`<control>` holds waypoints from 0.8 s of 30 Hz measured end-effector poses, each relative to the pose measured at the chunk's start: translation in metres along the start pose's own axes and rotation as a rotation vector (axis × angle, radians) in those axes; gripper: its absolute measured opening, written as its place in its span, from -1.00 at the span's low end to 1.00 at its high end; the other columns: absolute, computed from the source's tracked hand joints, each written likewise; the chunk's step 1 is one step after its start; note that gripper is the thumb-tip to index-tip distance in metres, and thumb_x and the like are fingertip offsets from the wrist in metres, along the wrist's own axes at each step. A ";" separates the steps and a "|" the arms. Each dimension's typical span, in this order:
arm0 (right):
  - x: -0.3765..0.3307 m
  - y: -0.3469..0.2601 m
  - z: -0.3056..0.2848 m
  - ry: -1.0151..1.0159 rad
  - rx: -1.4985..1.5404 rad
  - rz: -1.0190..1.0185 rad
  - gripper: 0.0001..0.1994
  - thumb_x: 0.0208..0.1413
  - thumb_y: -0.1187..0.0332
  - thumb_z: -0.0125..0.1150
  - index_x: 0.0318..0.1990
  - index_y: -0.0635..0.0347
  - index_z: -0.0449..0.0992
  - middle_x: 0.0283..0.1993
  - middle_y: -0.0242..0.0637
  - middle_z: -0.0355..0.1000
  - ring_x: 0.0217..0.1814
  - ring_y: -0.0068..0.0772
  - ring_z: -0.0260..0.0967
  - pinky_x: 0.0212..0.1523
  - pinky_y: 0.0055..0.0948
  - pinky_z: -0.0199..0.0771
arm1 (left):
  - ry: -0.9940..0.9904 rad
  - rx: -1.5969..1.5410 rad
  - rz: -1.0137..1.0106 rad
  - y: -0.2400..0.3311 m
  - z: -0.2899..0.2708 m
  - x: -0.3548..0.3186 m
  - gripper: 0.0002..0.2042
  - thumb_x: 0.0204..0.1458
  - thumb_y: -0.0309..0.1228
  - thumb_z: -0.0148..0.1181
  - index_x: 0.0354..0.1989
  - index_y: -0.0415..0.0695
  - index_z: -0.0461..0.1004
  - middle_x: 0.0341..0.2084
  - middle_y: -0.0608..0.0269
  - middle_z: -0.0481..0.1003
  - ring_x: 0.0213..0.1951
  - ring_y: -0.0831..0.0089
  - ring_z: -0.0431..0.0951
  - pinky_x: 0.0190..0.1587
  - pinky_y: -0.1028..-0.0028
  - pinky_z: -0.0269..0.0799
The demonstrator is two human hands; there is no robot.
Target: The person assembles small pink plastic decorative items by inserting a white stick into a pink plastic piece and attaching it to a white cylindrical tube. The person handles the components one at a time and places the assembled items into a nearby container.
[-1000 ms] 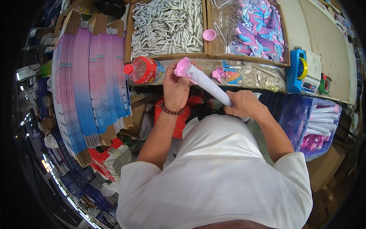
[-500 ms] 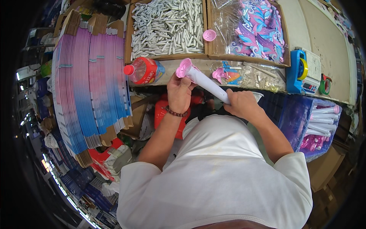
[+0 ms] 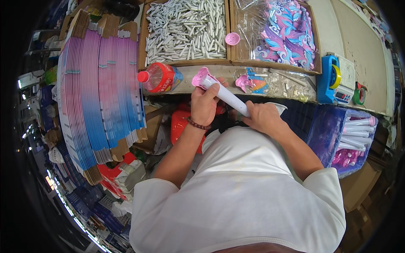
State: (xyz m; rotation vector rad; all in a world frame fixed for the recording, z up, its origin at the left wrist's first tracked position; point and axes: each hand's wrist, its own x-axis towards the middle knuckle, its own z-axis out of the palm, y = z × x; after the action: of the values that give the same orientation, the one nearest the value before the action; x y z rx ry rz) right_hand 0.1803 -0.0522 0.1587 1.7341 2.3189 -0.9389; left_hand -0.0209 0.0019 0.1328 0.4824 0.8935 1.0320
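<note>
At the near edge of the surface [image 3: 270, 75], both hands hold one white tube [image 3: 230, 96] that carries a pink cap [image 3: 200, 79] on its far end. The tube lies tilted, with the capped end up and to the left and the other end down and to the right, just in front of the person's chest. The left hand [image 3: 205, 103] is closed around the upper part of the tube, directly below the cap; a dark bead bracelet [image 3: 197, 124] sits on that wrist. The right hand [image 3: 263, 117] is closed around the lower end of the tube, which is hidden inside the grip.

Just left of the pink cap, a red plastic bottle [image 3: 160, 77] lies on its side on the surface. Behind it stands an open cardboard box [image 3: 144, 38] filled with loose white tubes [image 3: 187, 29]. To the right of that box, a second box holds clear bags of pink, blue and purple printed pieces [image 3: 287, 31], and a small pink round part [image 3: 232, 39] rests where the two boxes meet. A clear bag with a pink and blue piece [image 3: 252, 82] lies just beyond the right hand. Farther right stands a blue tape dispenser [image 3: 329, 80]. On the left, a long fanned stack of flat pink and blue cartons [image 3: 99, 97] stands on edge. At the lower right, a blue bag [image 3: 325, 126] contains finished white tubes with pink ends [image 3: 354, 135].
</note>
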 end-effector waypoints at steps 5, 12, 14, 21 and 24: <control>0.001 -0.002 -0.004 0.005 0.044 -0.013 -0.60 -0.02 0.05 0.26 -0.32 0.22 0.35 -0.44 -0.09 0.52 -0.40 -0.03 0.50 -0.38 -0.11 0.46 | -0.018 -0.089 0.000 0.000 0.001 -0.003 -0.70 0.14 -0.41 0.14 0.03 -0.13 0.30 0.00 0.07 0.42 0.03 0.11 0.47 0.09 0.05 0.40; 0.000 0.000 -0.008 -0.020 0.079 -0.024 -0.58 -0.01 0.01 0.26 -0.32 0.21 0.35 -0.42 -0.10 0.52 -0.38 -0.03 0.50 -0.35 -0.10 0.44 | -0.080 -0.115 0.023 -0.004 -0.002 -0.003 -0.67 0.14 -0.42 0.12 0.07 -0.09 0.27 0.02 0.06 0.40 0.01 0.09 0.48 0.05 -0.02 0.43; 0.000 0.000 -0.009 -0.016 0.085 -0.031 -0.58 -0.01 0.01 0.25 -0.31 0.22 0.36 -0.41 -0.09 0.52 -0.37 -0.03 0.50 -0.34 -0.10 0.44 | -0.103 -0.113 0.028 -0.001 -0.002 -0.003 -0.65 0.14 -0.43 0.13 0.09 -0.09 0.25 0.03 0.06 0.39 0.00 0.09 0.49 0.05 -0.04 0.43; 0.000 0.002 -0.008 -0.013 0.111 -0.030 -0.58 -0.01 0.01 0.25 -0.29 0.22 0.37 -0.38 -0.09 0.52 -0.35 -0.01 0.49 -0.32 -0.09 0.43 | -0.163 -0.131 0.054 0.008 0.005 0.000 -0.55 0.11 -0.44 0.18 0.17 -0.07 0.19 0.07 0.09 0.36 -0.01 0.13 0.49 0.01 -0.05 0.48; 0.002 0.004 -0.003 -0.001 0.123 -0.042 -0.58 0.00 0.01 0.25 -0.29 0.22 0.37 -0.38 -0.08 0.52 -0.34 -0.02 0.49 -0.32 -0.09 0.43 | -0.178 -0.114 0.064 0.009 0.006 0.000 -0.53 0.11 -0.43 0.19 0.18 -0.06 0.18 0.07 0.09 0.36 0.00 0.13 0.49 0.00 -0.05 0.48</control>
State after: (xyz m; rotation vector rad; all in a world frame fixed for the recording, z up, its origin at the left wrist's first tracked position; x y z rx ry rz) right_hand 0.1842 -0.0486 0.1584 1.7340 2.3521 -1.1113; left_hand -0.0203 0.0063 0.1425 0.5006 0.6609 1.0739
